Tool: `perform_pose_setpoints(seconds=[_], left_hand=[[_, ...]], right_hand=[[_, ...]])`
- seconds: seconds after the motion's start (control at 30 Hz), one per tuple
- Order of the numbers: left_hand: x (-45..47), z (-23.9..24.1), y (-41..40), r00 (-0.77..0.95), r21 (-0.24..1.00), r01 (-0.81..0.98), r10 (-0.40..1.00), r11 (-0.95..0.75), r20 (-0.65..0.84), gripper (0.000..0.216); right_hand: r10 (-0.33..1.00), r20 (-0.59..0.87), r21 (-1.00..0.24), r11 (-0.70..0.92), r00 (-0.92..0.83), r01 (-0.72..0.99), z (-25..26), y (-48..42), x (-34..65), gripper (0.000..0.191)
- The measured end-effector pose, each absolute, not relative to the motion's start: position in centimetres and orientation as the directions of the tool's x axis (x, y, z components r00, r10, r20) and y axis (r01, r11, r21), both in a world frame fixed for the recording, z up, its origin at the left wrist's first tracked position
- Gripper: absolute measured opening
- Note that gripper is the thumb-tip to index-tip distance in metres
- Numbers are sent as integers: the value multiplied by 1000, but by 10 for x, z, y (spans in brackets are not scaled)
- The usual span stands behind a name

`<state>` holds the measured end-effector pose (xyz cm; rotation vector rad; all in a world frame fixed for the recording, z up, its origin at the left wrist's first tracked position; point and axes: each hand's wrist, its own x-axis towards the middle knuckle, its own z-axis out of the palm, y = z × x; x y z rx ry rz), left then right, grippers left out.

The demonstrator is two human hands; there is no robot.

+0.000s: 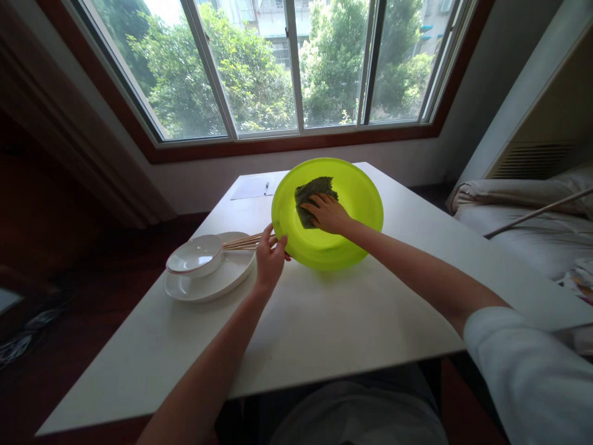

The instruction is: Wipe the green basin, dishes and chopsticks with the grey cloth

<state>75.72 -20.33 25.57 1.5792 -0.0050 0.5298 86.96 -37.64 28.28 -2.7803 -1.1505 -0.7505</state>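
Left hand [273,248] grips the mid-frame basin [324,256], probably light, rim the best hold; right hand [327,214] spreads over soft-looking cloth [316,186].

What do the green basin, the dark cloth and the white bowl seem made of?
Green basin: likely smooth plastic, evenly coloured, thin-rimmed.
Dark cloth: probably matt fabric, crumpled, jagged-edged.
White bowl: perhaps glossy glazed ceramic, showing bright reflections.

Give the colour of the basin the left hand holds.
The basin is bright yellow-green, best seen in the head view.
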Motion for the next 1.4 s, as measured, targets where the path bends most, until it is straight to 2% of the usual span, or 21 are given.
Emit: perform_pose_setpoints(seconds=[0.07, 0.13, 0.27, 0.33, 0.43, 0.57, 0.63, 0.93, 1.03, 1.23, 1.4], left_hand=[[757, 255, -203, 894, 944, -316, 304, -93, 329, 55], [758, 255, -202, 898, 946, -312, 299, -86, 323, 56], [759, 253, -201, 898, 950, -305, 309, -71, 312, 55], [759, 252, -200, 899, 951, -299, 312, -74, 307, 56], [759, 253, -200, 903, 952, -291, 303, -90, 304, 57], [758, 256, -202, 902, 951, -291, 302, -104, 309, 60], [758, 257, -203, 902, 951, -292, 301, -102, 309, 60], [761, 252, -199, 895, 946, -310, 307, -91, 323, 61], [760, 252, -200, 895, 947, -310, 309, -90, 322, 62], [756, 256, -205, 888, 937, -330, 297, -119, 351, 61], [758, 252, -205, 880, 932, -338, 310, -129, 361, 60]], right_hand=[[610, 481, 120, -757, 630, 642, 283, -374, 868, 50], [631, 471, 129, -740, 616, 660, 281, -371, 865, 50], [840, 323, 228, -516, 436, 825, 275, -366, 860, 43], [880, 287, 246, -450, 379, 859, 274, -365, 860, 41], [849, 321, 237, -502, 421, 832, 277, -367, 863, 43], [708, 415, 183, -680, 571, 710, 284, -369, 867, 45], [676, 427, 172, -713, 601, 680, 285, -369, 866, 45], [840, 303, 254, -527, 451, 811, 274, -362, 856, 42], [814, 319, 239, -564, 485, 790, 277, -361, 855, 44], [672, 444, 150, -708, 593, 690, 281, -357, 854, 48], [729, 401, 166, -654, 555, 738, 274, -356, 851, 45]])
